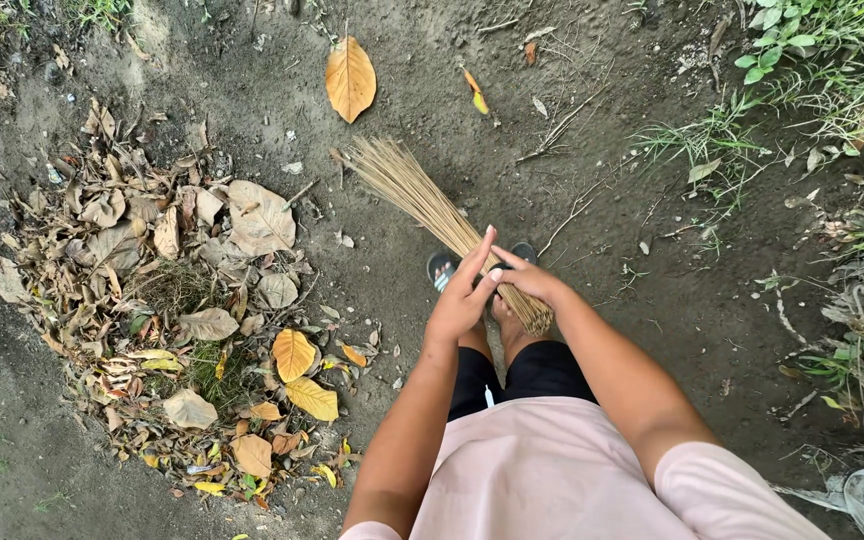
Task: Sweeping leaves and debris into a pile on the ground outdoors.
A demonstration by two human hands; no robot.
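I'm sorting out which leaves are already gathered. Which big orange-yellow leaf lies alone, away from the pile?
The large orange leaf at the top, on bare dirt just beyond the broom's tips. The other yellow leaves lie at the leaf pile's edge.

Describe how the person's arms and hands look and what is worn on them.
Both arms are bare from the short pale pink sleeves down. The left hand and right hand wear no gloves; no rings, watch or bracelets show.

A leaf pile (pixel 182 310) lies on the ground (pixel 602 300) left of the broom (pixel 432 205). 1 leaf (pixel 350 77) lies beyond the broom's tip; grass (pixel 832 90) lies right.
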